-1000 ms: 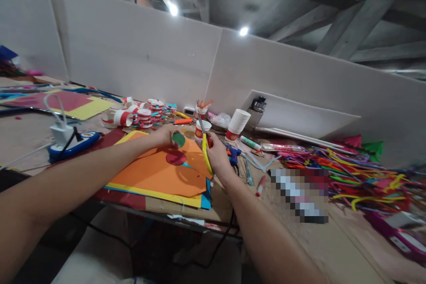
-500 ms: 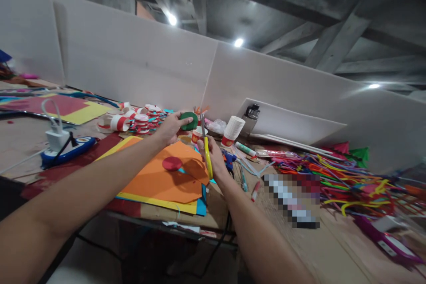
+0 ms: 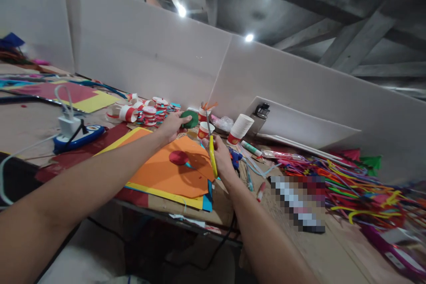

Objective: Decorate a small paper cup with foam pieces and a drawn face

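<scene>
My left hand [image 3: 172,127] pinches a round green paper disc [image 3: 189,119] between thumb and fingers, above the table. Yellow-handled scissors [image 3: 213,156] are gripped in my right hand [image 3: 222,155], their blades pointing up and away from me. The blades are beside the disc, with a gap between them. Below both hands lie orange paper sheets [image 3: 159,173] over yellow and blue ones. A red paper circle [image 3: 179,157] rests on the orange sheet. Just beyond the scissors stands a red and white paper cup [image 3: 205,131].
Stacked paper cups [image 3: 241,129] and a bottle [image 3: 260,120] stand behind my right hand. Bundles of coloured pipe cleaners [image 3: 359,186] cover the right side. On the left are a blue power strip [image 3: 80,138] with a white plug and several decorated cup pieces [image 3: 149,115].
The camera view has shifted, so the table scene sits slightly further right. Both hands keep their hold on the green disc and the scissors, and the blades look a little more tilted.
</scene>
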Available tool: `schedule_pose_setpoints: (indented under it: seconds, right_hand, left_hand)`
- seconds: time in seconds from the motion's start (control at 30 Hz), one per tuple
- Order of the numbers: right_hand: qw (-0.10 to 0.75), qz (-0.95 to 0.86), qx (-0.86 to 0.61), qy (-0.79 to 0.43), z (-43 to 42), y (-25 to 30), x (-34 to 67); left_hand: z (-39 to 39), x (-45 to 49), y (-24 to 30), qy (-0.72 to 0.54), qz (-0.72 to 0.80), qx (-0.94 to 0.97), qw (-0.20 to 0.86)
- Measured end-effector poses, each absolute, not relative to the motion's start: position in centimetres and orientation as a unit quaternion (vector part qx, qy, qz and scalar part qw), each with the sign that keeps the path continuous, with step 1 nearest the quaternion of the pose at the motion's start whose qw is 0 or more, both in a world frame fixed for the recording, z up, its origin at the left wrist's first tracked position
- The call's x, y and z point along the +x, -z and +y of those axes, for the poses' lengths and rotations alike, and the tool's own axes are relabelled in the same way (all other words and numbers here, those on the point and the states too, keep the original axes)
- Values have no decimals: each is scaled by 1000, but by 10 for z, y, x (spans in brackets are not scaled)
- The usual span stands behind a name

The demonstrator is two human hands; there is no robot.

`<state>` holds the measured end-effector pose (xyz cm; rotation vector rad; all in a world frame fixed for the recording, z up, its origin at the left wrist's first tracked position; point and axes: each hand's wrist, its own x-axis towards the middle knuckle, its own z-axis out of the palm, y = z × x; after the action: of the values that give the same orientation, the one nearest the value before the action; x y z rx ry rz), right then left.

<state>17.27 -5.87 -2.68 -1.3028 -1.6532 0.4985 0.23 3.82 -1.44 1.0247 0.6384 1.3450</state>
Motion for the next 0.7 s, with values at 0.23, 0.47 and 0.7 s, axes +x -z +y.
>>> schedule_pose_setpoints:
  seconds: [0.23,0.47,0.7]
  right_hand:
    - [407,-676,-588,-177,-63,23,170]
    - [402,-698,-566,-177,-60,27,174]
    - [405,-711,-545,-183,-59,29,175]
  left_hand:
    - [51,-17,12,-652,338,342,587]
    - [46,-11,17,-575,308,408,639]
    - [26,7,17,-553,259,449,653]
